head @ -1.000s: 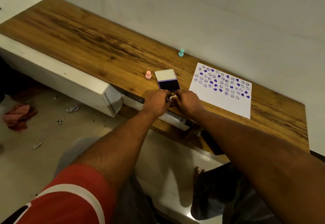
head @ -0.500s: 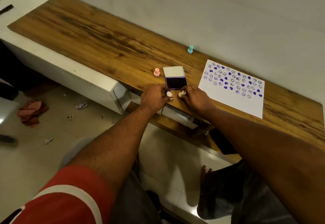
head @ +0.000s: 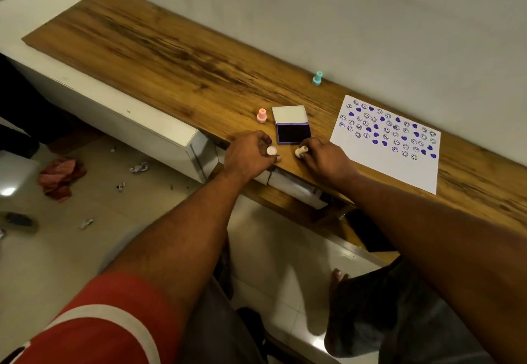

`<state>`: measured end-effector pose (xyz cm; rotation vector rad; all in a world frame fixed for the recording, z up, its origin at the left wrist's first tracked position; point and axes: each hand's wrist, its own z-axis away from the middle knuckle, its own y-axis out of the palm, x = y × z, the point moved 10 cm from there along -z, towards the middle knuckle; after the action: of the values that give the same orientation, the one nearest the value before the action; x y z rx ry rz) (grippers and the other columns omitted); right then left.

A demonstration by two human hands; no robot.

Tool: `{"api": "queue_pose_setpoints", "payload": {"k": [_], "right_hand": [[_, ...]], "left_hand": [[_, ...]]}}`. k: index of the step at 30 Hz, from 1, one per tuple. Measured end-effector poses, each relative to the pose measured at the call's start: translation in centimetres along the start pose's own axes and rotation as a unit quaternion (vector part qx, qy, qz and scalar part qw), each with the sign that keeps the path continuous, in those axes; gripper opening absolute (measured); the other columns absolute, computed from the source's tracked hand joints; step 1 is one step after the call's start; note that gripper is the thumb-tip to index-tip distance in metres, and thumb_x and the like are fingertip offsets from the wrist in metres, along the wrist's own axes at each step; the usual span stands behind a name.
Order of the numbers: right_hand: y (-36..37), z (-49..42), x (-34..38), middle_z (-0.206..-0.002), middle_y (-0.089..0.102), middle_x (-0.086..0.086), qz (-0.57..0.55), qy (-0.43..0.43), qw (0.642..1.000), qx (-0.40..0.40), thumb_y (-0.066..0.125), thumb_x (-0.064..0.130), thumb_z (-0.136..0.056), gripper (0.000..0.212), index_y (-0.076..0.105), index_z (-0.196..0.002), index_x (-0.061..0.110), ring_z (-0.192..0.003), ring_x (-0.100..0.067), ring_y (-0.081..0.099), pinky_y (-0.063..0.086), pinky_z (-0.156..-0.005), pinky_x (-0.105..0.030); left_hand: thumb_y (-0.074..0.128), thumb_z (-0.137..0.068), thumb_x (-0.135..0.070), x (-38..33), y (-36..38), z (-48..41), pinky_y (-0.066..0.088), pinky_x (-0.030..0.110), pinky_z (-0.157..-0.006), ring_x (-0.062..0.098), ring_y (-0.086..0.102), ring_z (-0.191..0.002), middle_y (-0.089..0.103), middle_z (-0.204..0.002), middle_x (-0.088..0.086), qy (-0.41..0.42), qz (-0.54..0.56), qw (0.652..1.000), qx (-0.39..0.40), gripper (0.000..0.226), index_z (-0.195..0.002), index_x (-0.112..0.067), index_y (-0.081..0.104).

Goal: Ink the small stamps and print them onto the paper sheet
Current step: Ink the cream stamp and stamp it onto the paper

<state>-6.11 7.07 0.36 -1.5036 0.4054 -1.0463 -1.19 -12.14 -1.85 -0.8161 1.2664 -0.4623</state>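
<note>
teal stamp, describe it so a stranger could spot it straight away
On the long wooden desk, look along the back edge by the wall, just beyond the far left corner of the printed paper sheet. The teal stamp stands upright there, alone. It is the only blue-green one; the pink stamp sits nearer, left of the ink pad.

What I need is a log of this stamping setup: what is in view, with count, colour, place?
table: 1, brown, along wall
sheet: 1, white, purple prints, table's right
pad: 1, purple, open, left of sheet
pink stamp: 1, left of pad
teal stamp: 1, near wall
white stamp: 1, in right hand
cap: 1, white, in left hand
cloth: 1, red, on floor
hands: 2, at table's near edge
</note>
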Motion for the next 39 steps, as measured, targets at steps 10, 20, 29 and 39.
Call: {"api": "queue_pose_setpoints", "payload": {"k": [10,20,29,39], "right_hand": [[-3.2,-2.7,1.2,-0.128,0.065,-0.014,-0.025,0.000,0.998,-0.054,0.055,0.031,-0.104,0.032,0.061,-0.129,0.011,-0.110,-0.029,0.064,0.047,-0.083,-0.030],[-10.6,-5.7,4.6,-0.112,0.068,-0.005,-0.021,-0.054,0.980,-0.189,0.057,0.032,-0.102,0.026,0.066,-0.118,0.014,-0.091,-0.015,0.061,0.040,-0.075,-0.024],[-0.4,-5.2,1.6,-0.130,0.065,-0.019,0.032,0.053,0.998,-0.032,0.048,0.025,-0.107,0.035,0.060,-0.134,0.007,-0.114,-0.034,0.063,0.048,-0.093,-0.040],[-1.0,-5.9,1.9,-0.126,0.066,-0.020,0.068,0.042,0.997,-0.024,0.049,0.025,-0.106,0.034,0.063,-0.129,0.006,-0.111,-0.035,0.064,0.050,-0.089,-0.039]], "left_hand": [[0.073,-0.087,-0.060,-3.7,0.5,-1.1,0.050,0.037,-0.083,0.022,0.068,-0.098,0.075,-0.105,0.003,0.117,-0.058,0.989,-0.072,0.074,-0.151,-0.028,0.051],[0.072,-0.088,-0.056,-3.1,1.4,-2.1,0.040,0.030,-0.077,0.019,0.068,-0.100,0.076,-0.105,-0.002,0.100,-0.068,0.988,-0.097,0.059,-0.141,-0.033,0.059],[0.071,-0.086,-0.061,-3.0,1.2,-2.2,0.042,0.029,-0.075,0.019,0.070,-0.096,0.077,-0.103,-0.003,0.102,-0.062,0.986,-0.115,0.059,-0.138,-0.034,0.062],[0.072,-0.086,-0.059,-3.1,1.2,-2.1,0.042,0.029,-0.077,0.021,0.069,-0.102,0.075,-0.110,-0.001,0.099,-0.055,0.988,-0.107,0.063,-0.141,-0.031,0.059]]}}
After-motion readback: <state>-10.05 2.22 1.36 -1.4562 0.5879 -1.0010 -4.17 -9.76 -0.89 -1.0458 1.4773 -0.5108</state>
